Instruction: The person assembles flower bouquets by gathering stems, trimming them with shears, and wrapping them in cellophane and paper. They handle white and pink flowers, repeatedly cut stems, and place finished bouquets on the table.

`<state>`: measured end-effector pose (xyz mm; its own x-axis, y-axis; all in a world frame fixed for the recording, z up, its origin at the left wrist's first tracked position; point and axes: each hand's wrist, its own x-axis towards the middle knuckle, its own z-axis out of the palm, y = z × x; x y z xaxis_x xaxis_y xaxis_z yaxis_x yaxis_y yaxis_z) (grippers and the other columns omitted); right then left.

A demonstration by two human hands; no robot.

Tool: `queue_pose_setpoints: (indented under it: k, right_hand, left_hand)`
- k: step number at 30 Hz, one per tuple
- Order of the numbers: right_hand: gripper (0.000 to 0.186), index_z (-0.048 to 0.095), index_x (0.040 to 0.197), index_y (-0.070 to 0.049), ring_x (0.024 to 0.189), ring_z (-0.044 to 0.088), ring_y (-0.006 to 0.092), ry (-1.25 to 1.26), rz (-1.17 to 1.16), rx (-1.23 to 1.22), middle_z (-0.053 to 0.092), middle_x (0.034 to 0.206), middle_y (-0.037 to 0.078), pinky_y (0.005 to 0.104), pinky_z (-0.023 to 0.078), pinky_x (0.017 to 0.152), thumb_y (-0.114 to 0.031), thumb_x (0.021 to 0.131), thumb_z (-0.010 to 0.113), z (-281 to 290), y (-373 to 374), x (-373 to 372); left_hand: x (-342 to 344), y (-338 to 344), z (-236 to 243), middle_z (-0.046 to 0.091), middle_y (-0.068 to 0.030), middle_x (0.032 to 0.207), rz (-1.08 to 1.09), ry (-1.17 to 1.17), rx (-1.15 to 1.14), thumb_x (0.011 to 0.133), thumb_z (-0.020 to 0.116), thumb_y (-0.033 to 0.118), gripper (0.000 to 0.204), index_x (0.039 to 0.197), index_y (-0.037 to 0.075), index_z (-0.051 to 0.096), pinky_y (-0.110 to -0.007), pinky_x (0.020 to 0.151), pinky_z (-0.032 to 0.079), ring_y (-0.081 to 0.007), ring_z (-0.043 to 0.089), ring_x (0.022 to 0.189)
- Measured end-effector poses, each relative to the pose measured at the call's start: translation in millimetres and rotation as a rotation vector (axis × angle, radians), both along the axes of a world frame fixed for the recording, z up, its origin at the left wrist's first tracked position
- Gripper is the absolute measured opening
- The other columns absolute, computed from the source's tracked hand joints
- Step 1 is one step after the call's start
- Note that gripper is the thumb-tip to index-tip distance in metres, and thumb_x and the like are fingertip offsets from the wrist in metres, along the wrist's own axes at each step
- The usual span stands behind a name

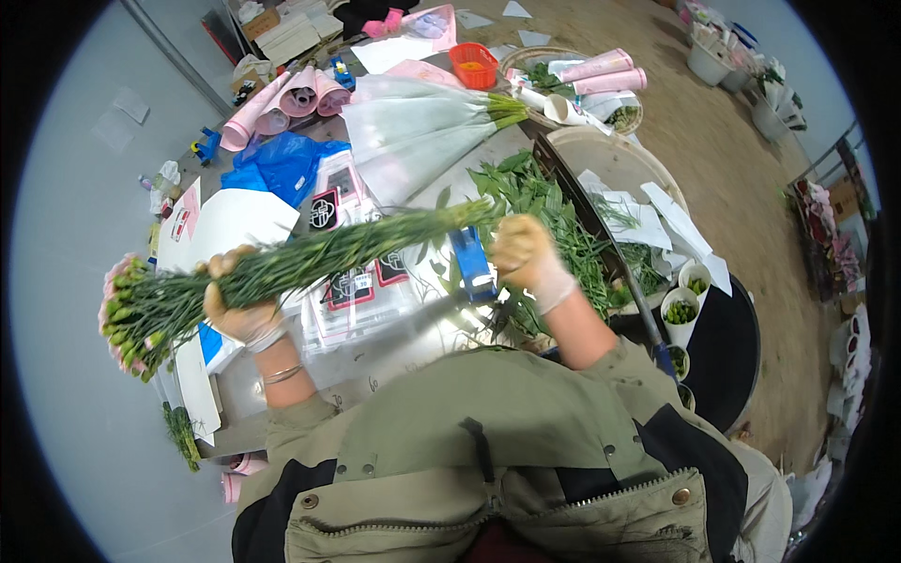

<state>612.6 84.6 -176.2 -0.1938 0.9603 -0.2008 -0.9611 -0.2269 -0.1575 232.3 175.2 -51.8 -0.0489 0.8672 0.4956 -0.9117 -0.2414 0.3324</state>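
A long bunch of pink carnations with green buds lies slantwise across my front, its heads at the far left and its stem ends near the middle. My left hand, in a thin glove, is wrapped round the stems below the heads. Just past the stem ends is my right hand, also gloved, curled closed and a little blurred. Whatever its fingers hold is hidden. A blue tape dispenser stands on the table beside that hand. Beneath the bunch lie clear plastic sleeves with black-and-pink labels.
Cut leaves and stems pile up at the table's right, by a dark metal edge. Beyond are a white-wrapped bouquet, a red basket, a blue bag and pink paper rolls. Several white-wrapped green bunches stand at right.
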Motion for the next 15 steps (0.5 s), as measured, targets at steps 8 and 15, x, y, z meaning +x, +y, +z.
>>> queue_pose_setpoints:
  k: [8,15]
  right_hand:
    - [0.042,0.053,0.129,-0.004,0.112,0.057,0.0257,-0.909,-0.942,-0.51,0.059,0.122,0.014,0.037,0.046,0.091,-0.032,0.097,0.054,4.4,-44.9,188.3]
    - [0.062,0.041,0.142,-0.002,0.124,0.051,0.0278,-2.179,-0.192,0.728,0.054,0.135,0.016,0.0376,0.04,0.105,-0.018,0.087,0.066,63.2,-23.2,-21.5]
  left_hand:
    - [-49.5,-8.0,17.2,0.046,0.0058,0.077,0.038,0.069,0.223,0.07,0.07,0.01,0.038,0.104,0.017,0.054,-0.038,0.1,0.039,-0.0119,0.05,0.078]
    - [2.1,-22.5,30.4,0.047,0.007,0.076,-0.291,-0.013,0.37,0.072,0.068,0.007,0.033,0.099,0.018,0.053,-0.037,0.098,0.04,-0.0095,0.051,0.077]
